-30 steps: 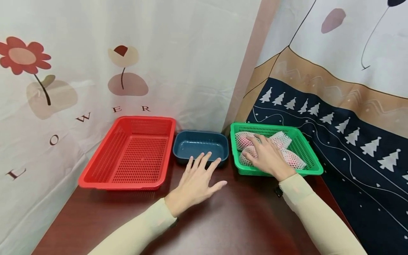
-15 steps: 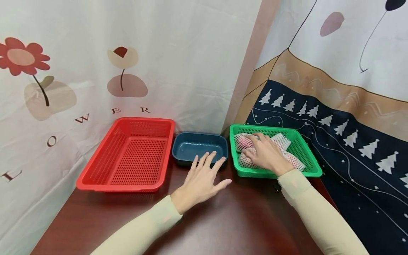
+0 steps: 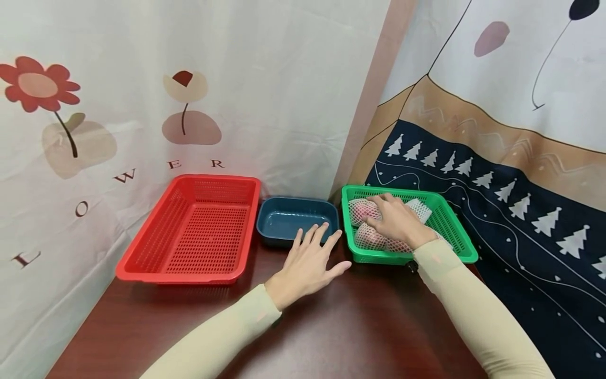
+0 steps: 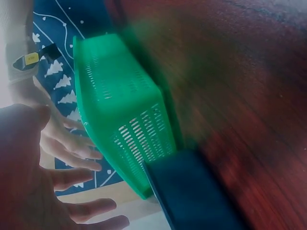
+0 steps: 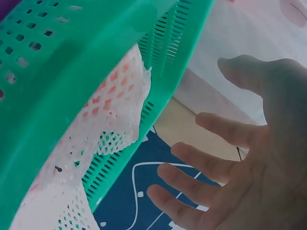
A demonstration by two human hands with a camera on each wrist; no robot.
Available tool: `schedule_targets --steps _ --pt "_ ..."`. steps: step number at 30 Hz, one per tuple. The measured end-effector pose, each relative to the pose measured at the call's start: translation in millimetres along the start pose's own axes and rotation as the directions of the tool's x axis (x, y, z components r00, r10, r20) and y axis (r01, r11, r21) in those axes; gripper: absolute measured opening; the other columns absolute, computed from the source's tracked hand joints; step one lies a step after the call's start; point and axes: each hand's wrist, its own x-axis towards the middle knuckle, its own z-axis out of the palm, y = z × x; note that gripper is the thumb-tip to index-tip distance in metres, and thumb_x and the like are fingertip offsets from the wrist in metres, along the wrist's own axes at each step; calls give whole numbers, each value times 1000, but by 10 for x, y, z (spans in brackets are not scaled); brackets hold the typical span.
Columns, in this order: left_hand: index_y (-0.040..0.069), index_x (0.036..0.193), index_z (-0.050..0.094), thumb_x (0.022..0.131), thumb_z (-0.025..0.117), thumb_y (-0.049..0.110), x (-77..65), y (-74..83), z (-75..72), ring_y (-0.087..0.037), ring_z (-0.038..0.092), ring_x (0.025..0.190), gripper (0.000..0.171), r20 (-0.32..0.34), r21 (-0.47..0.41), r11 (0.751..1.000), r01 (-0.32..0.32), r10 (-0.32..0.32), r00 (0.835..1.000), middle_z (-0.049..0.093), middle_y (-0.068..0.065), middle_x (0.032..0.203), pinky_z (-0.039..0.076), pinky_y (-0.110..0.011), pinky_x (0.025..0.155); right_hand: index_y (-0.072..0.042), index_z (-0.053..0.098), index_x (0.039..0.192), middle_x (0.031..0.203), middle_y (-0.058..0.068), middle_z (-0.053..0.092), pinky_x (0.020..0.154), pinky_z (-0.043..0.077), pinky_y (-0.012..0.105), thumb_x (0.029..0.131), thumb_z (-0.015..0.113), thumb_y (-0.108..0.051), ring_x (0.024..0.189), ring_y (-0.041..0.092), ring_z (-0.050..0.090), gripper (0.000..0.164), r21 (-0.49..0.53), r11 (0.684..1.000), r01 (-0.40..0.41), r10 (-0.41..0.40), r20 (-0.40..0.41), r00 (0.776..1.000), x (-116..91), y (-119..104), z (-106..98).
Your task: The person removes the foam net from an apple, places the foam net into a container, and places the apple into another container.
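Right hand (image 3: 396,222) inside green basket (image 3: 461,247), fingers spread loose over foam-netted fruits (image 3: 365,209), not closed on any. Left hand (image 3: 309,262) flat, fingers splayed, on table (image 3: 331,337) before blue tray (image 3: 289,216).

Risk: netting snags fingers or basket holes; light basket slides. Fruit count, kind hidden under hand.

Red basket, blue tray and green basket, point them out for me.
Red basket (image 3: 142,263): head view, left rim.
Blue tray (image 3: 289,221): head view, bare floor.
Green basket (image 3: 452,231): head view, right wall.
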Motion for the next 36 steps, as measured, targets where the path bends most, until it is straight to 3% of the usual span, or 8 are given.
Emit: schedule_targets --steps 14,23,36 --pt "28 182 42 114 49 79 173 31 8 -43 37 177 86 22 -5 1000 -6 6 1000 37 -15 191 28 -75 143 -8 51 175 181 32 44 129 41 85 118 67 -44 166 60 44 70 20 1000 -4 3 51 999 182 47 -99" --pt "28 183 39 114 48 80 236 113 89 -42 36 178 87 53 -9 1000 -1 2 999 36 -13 191 28 -75 143 -8 49 176 182 33 41 131 37 86 119 64 -41 168 61 41 68 58 998 -16 11 93 996 231 79 -49" --pt "28 184 37 115 47 79 314 167 173 -42 40 176 87 54 -5 1000 3 -2 999 33 -11 192 31 -73 142 -6 51 174 179 35 44 128 44 84 118 67 -36 164 61 47 66 64 998 -3 -4 110 994 330 95 29"
